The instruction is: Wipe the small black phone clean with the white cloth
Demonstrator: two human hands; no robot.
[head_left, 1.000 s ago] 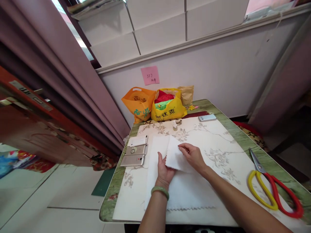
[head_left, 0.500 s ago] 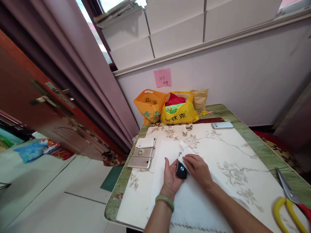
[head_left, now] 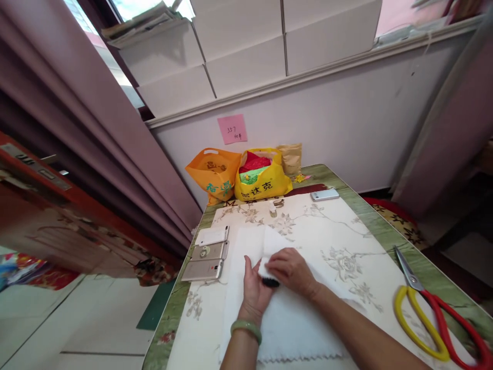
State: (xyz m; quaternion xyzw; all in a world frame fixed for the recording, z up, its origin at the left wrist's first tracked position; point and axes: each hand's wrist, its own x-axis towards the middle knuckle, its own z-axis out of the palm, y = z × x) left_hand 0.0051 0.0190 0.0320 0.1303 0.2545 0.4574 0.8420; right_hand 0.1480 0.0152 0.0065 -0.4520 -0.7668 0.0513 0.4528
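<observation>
A small black keypad phone (head_left: 270, 282) lies in the palm of my left hand (head_left: 254, 293), whose thumb sticks up beside it. My right hand (head_left: 291, 271) pinches a white cloth (head_left: 265, 269) and presses it over the phone, so only the phone's lower end shows. Below both hands a large white cloth (head_left: 304, 329) with a zigzag edge is spread on the table; I cannot tell whether the pinched part belongs to it. A green bangle (head_left: 246, 330) circles my left wrist.
Three phones (head_left: 202, 270) lie in a row at left, and a silver phone (head_left: 324, 194) at the back right. Large scissors (head_left: 414, 281) with yellow and red handles rest at right. An orange bag (head_left: 213, 172) and a yellow bag (head_left: 264, 187) stand against the wall.
My right hand has moved the cloth down over the phone's keypad, covering most of it. The view has turned right, so everything sits farther left.
</observation>
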